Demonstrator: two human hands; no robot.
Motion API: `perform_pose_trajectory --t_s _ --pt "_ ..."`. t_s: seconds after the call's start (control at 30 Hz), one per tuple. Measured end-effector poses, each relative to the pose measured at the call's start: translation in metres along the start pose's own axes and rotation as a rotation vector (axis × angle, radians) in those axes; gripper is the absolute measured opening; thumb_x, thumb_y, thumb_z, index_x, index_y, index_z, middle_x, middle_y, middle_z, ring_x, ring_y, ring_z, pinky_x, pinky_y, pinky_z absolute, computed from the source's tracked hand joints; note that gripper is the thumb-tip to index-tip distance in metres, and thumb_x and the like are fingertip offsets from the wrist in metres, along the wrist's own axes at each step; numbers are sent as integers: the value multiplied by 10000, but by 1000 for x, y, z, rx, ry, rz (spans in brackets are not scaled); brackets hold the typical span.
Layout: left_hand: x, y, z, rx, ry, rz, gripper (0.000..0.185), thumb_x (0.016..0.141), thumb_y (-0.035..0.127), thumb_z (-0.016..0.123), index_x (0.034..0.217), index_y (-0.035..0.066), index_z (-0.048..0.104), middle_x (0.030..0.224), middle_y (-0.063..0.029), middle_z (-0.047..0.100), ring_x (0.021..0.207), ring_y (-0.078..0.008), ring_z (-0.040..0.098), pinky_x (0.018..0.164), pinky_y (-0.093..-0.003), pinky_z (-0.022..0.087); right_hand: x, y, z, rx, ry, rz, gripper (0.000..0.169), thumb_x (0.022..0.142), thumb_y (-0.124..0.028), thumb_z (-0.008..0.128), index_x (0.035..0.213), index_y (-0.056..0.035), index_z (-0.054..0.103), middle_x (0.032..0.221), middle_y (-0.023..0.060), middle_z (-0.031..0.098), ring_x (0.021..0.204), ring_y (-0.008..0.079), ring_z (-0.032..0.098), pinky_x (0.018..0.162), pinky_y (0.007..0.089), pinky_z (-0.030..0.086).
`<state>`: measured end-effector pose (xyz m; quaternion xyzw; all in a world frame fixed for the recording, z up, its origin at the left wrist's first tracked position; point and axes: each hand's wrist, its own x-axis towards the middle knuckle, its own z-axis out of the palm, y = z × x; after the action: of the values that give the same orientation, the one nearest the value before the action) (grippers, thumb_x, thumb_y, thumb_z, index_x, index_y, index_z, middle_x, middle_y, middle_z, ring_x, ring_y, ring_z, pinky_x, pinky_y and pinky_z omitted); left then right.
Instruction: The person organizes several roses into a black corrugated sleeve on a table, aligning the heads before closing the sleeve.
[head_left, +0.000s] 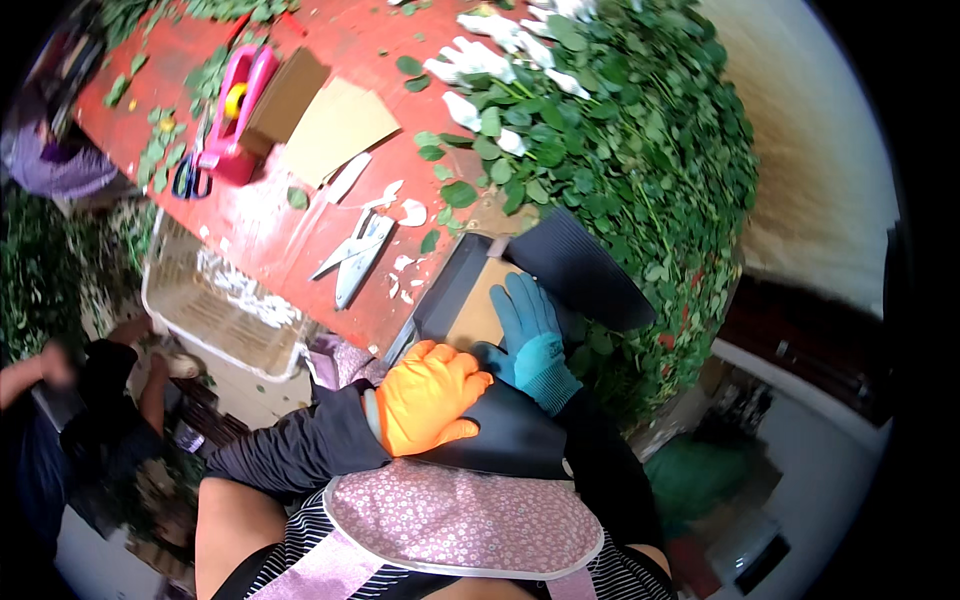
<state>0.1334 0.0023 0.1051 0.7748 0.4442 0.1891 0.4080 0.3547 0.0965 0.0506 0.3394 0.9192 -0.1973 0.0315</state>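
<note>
My left hand (431, 401), in an orange rubber glove, rests palm down on a curved black sheet (510, 442) in front of my apron. What lies under its fingers is hidden. My right hand (529, 337), in a teal work glove with a ribbed cuff, presses flat with spread fingers on brown cardboard (476, 307). That cardboard lies in a black holder (454, 285) at the table's near edge. A ribbed black flap (581, 266) stands out beyond my right fingertips.
On the red table (262, 225) lie grey-handled shears (360, 259), a pink tape dispenser (240, 112), scissors (193, 176) and cardboard pieces (341, 131). Leafy stems (637, 150) with white-wrapped heads (480, 60) heap at right. A plastic crate (225, 345) and another person (97, 405) are at left.
</note>
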Motion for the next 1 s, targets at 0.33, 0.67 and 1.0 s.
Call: perform_pose_trajectory --t_s 0.33,0.67,1.0 --pt "-7 -4 23 9 131 -46 529 657 399 777 1060 98 614 982 -46 543 968 -241 516 889 -383 384 -7 9 28 -288 -102 -24 870 833 -567 587 1434 13 343 1460 291 310 1360 494 268 1096 588 240" --pt "4 -29 2 -310 104 -1 399 761 325 743 1047 72 630 925 -102 605 888 -304 598 780 -402 475 11 10 25 -320 -39 -53 500 885 -365 552 1243 -19 506 1298 250 502 1179 435 511 933 562 435" --pt "58 -121 5 -282 390 -110 311 833 -50 618 1136 21 609 1021 -149 631 948 -300 640 818 -357 514 -2 -1 6 -105 -46 61 819 748 -440 709 1387 -5 437 1458 240 359 1376 410 311 1141 536 232"
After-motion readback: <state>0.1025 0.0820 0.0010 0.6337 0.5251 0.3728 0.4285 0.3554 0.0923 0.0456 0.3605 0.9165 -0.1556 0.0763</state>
